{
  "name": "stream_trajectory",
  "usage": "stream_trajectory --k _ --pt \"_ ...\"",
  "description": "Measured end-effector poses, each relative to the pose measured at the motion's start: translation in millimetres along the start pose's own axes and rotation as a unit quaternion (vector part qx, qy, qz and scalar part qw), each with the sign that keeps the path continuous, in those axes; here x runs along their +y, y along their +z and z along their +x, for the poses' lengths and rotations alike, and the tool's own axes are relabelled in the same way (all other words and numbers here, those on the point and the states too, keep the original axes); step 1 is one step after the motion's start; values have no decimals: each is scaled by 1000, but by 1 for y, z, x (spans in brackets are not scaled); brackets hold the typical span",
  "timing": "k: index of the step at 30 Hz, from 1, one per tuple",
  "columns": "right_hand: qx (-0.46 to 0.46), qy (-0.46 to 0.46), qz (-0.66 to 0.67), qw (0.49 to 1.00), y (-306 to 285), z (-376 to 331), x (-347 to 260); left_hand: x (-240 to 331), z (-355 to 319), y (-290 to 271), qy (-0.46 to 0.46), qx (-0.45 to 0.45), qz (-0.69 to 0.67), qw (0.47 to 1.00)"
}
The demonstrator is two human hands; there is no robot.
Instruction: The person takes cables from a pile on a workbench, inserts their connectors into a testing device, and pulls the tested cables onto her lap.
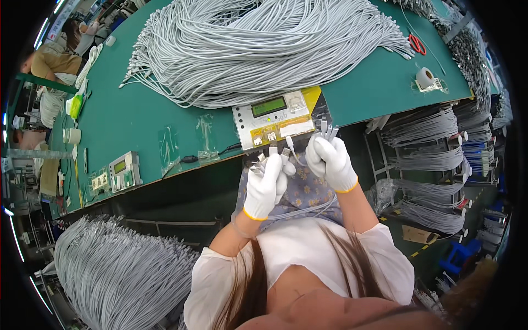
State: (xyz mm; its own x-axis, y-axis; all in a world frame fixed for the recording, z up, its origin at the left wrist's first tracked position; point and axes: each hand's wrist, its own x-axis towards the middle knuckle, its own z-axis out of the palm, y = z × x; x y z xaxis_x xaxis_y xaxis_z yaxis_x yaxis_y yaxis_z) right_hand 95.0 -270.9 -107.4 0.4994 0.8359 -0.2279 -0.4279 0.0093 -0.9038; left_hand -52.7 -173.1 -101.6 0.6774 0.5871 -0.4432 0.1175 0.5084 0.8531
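White gloves with yellow cuffs cover both hands, at the table's front edge. My left hand point(266, 184) is closed round several USB cables, whose metal plugs point(273, 148) poke up past the fingers. Closed as well, my right hand point(331, 163) grips cable ends, and their slim plugs point(324, 127) stand above its fingertips. Just beyond the hands lies a white cable tester point(273, 122) with a lit green screen and ports along its near side. A white connector point(290, 142) shows between my hands by the tester. Pale cables point(305, 212) hang across my lap.
A large heap of grey-white cables point(264, 52) covers the green table point(104, 118). Red scissors point(417, 44) and a tape roll point(424, 77) lie at right, a second tester point(124, 169) at left. Cable bundles hang below left point(121, 275) and on racks at right point(429, 157).
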Motion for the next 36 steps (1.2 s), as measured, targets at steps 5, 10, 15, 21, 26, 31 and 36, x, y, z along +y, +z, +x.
stream_trajectory --k 5,10,15,21,26,31,36 --pt "18 3 4 1000 0 4 5 4 6 2 -25 7 -31 999" --pt "77 -8 -21 997 4 6 10 4 2 3 -48 -17 0 999" --pt "50 0 8 999 6 2 10 0 4 -1 -37 11 -7 999" --pt "12 -7 9 1000 3 3 11 -3 11 -2 -26 -17 9 999" --pt "10 -11 16 1000 3 1 9 6 14 1 -33 -10 -5 999" --pt "115 -33 -84 989 18 2 14 22 11 -9 -98 -72 7 993" --pt "62 -25 -186 980 38 9 21 21 2 -20 -53 -46 89 994"
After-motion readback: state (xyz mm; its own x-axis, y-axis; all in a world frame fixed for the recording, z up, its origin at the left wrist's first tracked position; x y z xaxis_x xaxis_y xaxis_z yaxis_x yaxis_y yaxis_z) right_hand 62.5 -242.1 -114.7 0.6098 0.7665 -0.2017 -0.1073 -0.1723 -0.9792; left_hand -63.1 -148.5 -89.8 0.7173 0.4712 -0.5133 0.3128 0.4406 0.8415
